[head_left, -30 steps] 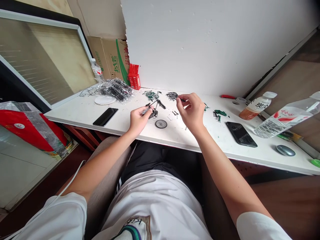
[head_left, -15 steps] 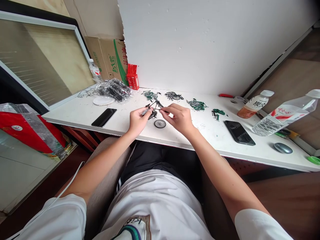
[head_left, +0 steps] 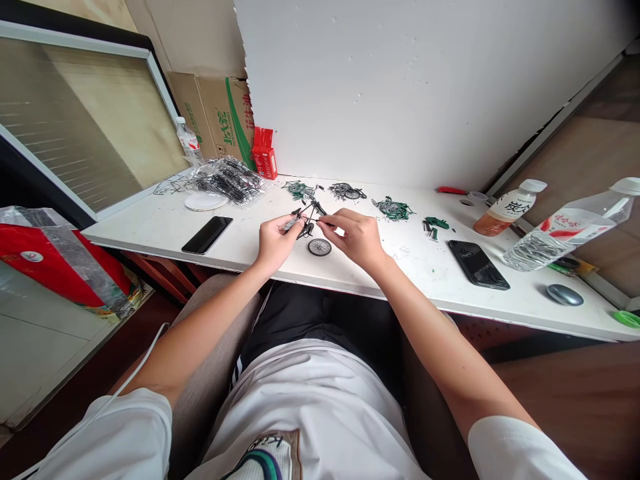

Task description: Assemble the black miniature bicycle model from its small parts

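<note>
Between my hands a small black model bicycle [head_left: 311, 212], with its frame and handlebars showing, is held above the white table. My left hand [head_left: 279, 241] is closed on its rear part. My right hand [head_left: 354, 233] pinches at the other side of it, thumb and forefinger together around a thin dark piece too small to name. A loose spoked wheel [head_left: 319, 247] lies on the table just below the bicycle. Behind my hands are a pile of green and grey small parts [head_left: 300, 191], a pile of black parts with wheels [head_left: 347, 192] and a green pile [head_left: 394, 209].
On the left are a black phone [head_left: 207, 235], a clear bag of black parts [head_left: 233, 180] and a white round lid [head_left: 205, 201]. Rightward stand another phone [head_left: 479, 265], a tea bottle [head_left: 509, 208], a water bottle [head_left: 570, 225] and a mouse [head_left: 565, 295]. Green scraps [head_left: 436, 223] lie nearby.
My right hand has shifted very slightly left toward the bicycle. My left hand keeps its hold, and the loose wheel stays on the table.
</note>
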Tool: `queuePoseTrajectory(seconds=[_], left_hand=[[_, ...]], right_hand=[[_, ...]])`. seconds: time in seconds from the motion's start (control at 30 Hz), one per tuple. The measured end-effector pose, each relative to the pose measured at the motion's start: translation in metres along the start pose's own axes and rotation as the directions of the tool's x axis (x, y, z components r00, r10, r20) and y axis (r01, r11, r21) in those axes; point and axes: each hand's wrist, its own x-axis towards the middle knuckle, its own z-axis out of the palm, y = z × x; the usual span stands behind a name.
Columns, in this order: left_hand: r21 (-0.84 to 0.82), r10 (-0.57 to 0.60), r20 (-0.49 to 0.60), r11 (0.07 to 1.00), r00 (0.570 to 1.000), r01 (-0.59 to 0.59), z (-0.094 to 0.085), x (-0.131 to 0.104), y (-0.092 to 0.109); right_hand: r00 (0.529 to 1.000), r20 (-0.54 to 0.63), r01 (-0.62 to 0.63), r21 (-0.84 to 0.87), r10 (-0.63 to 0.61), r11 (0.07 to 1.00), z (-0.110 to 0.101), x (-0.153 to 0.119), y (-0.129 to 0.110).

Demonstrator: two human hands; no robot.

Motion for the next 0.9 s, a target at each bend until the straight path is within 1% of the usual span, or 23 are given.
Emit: queuePoseTrajectory(seconds=[0.3,0.47,0.6,0.77,0.9], left_hand=[[-0.012,-0.006,0.005,1.0,1.0,0.006,0.0001,0.0001,-0.0002],[0.004,-0.013,0.004,1.0,1.0,0.013,-0.0001,-0.0003,0.0004],[-0.014,-0.022,0.003,1.0,1.0,0.022,0.0006,-0.0003,0.0021],[-0.022,-0.072,0.006,0.997,0.997,0.073,0.0007,0.0008,0.0009],[-0.003,-0.068,0.002,0.998,0.998,0.068,0.0,0.0012,0.0005]], right_hand=[[1.0,0.007,-0.026,-0.013,0.026,1.0,0.0018,0.0002,-0.001],[0.999,-0.015,-0.038,-0.026,0.038,0.999,0.0036,-0.0006,-0.0037],[0.999,-0.014,-0.045,-0.043,0.045,0.998,0.0046,-0.001,-0.0032],[1.0,-0.003,-0.023,-0.057,0.023,0.998,0.0062,-0.0019,-0.0008],[1.0,0.0,-0.011,-0.069,0.011,0.998,0.0053,-0.0013,-0.0018]])
